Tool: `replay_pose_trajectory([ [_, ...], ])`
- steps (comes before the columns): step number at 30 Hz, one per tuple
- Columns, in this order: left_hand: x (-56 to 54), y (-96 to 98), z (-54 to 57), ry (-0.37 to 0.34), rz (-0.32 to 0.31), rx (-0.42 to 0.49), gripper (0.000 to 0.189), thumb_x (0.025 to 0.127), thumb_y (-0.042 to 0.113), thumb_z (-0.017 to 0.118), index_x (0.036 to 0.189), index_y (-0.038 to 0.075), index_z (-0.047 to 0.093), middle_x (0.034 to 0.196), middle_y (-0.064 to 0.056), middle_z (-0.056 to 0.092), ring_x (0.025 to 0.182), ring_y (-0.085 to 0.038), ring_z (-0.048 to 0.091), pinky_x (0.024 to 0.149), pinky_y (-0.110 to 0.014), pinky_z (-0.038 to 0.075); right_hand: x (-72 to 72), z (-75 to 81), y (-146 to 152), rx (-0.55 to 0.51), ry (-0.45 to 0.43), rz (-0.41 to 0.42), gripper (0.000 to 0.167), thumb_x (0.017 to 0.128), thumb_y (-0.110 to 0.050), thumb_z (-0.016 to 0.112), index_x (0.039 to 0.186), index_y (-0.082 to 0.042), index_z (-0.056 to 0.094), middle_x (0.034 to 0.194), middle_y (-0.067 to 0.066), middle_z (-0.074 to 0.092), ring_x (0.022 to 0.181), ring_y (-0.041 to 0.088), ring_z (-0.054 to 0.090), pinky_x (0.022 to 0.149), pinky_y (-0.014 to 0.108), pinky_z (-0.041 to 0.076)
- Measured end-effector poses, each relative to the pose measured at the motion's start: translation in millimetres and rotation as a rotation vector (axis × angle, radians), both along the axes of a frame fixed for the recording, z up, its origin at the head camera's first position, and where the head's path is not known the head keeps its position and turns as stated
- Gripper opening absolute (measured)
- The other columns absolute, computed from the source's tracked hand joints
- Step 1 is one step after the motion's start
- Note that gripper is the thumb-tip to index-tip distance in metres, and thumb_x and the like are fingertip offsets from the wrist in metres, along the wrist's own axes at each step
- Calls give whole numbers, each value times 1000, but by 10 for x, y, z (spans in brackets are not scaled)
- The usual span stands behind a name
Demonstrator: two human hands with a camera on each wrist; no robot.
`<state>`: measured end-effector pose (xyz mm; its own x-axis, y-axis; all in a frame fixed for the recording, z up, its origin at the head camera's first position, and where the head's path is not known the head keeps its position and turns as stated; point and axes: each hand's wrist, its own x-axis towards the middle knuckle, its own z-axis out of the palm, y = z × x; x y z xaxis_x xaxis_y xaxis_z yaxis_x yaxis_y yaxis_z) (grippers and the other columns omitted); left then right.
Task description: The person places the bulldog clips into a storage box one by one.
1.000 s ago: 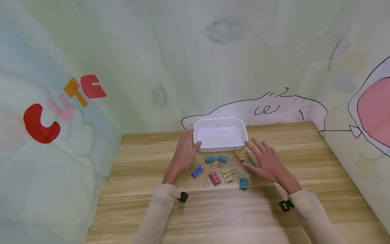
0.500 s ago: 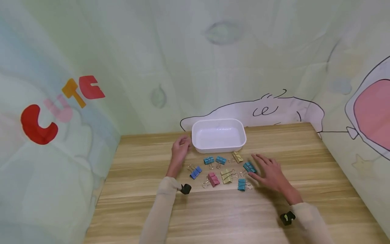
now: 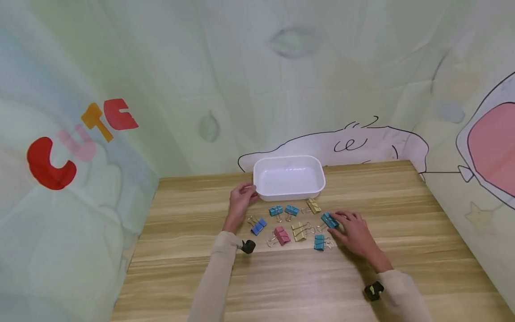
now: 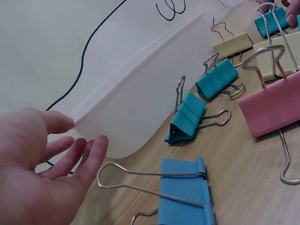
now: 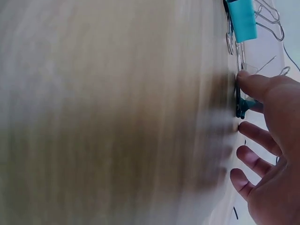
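Several binder clips lie on the wooden table in front of a white tray (image 3: 289,197). At the tray's front left corner is my left hand (image 3: 240,201), fingers loosely bent and fingertips right at the rim in the left wrist view. My right hand (image 3: 356,235) pinches a teal binder clip (image 3: 329,220) between thumb and forefinger at the right of the group; the other fingers (image 5: 253,160) are spread beside it. Nearest to my left hand is a blue binder clip (image 4: 183,190). A pink binder clip (image 3: 282,235) and a pale yellow one (image 3: 298,232) lie in the middle.
Two teal clips (image 3: 276,210) and a gold clip (image 3: 313,205) lie close along the tray's front wall. Another teal clip (image 3: 319,242) is just in front of my right thumb. A printed cloth (image 3: 209,89) hangs behind the table and at both sides.
My left hand dropped from the tray's left side, then came to its front left corner. My right hand drew back from the tray and closed its thumb and forefinger on the teal clip.
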<state>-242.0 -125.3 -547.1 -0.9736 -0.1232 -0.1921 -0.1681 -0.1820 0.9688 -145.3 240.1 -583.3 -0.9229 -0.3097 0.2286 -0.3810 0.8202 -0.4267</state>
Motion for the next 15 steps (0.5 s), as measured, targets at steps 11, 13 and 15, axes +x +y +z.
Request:
replay_pose_trajectory([
  [11, -28, -13, 56, -24, -25, 27, 34, 101, -2, 62, 133, -14, 58, 125, -35, 59, 94, -29, 71, 96, -41, 61, 13, 25, -2, 5, 80, -28, 38, 92, -13, 80, 127, -3, 72, 122, 18, 71, 103, 41, 60, 79, 58, 55],
  [13, -39, -18, 48, -27, -24, 35, 34, 101, -3, 62, 132, -15, 58, 125, -35, 58, 98, -33, 71, 95, -40, 62, 13, 35, 0, 5, 87, -29, 36, 91, -12, 80, 126, -2, 73, 120, 18, 71, 101, 40, 61, 79, 58, 55],
  [15, -46, -20, 44, -26, -25, 41, 33, 101, -4, 62, 132, -15, 58, 125, -35, 58, 98, -33, 70, 93, -38, 63, 11, 40, 0, -4, 89, -30, 36, 91, -11, 80, 125, -1, 73, 120, 19, 72, 100, 40, 61, 80, 58, 56],
])
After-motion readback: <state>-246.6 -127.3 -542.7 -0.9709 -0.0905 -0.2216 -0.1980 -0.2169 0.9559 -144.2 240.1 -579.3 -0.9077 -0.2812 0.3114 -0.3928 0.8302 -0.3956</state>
